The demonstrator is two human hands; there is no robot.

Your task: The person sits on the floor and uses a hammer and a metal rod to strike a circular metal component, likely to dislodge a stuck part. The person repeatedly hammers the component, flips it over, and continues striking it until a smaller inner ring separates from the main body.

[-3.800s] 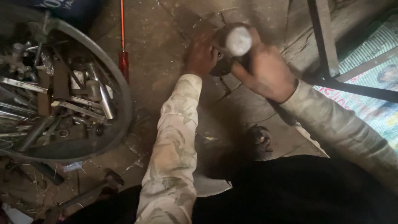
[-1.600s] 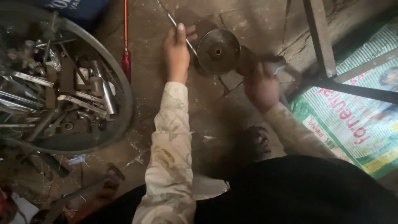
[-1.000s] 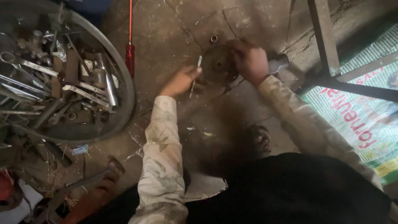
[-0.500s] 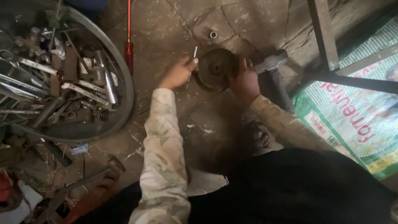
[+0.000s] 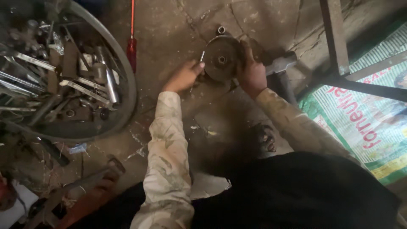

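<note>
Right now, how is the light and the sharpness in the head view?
Head view: dim, warm light, with the floor brightest at the top; the left hand and right hand on the round metal part look slightly soft; deep shadow covers the lower middle; the tool tray is dark but readable.

A single head-worn camera looks steeply down from close above at a cracked floor, both forearms reaching toward twelve o'clock, a tool-filled round tray at ten o'clock.
</note>
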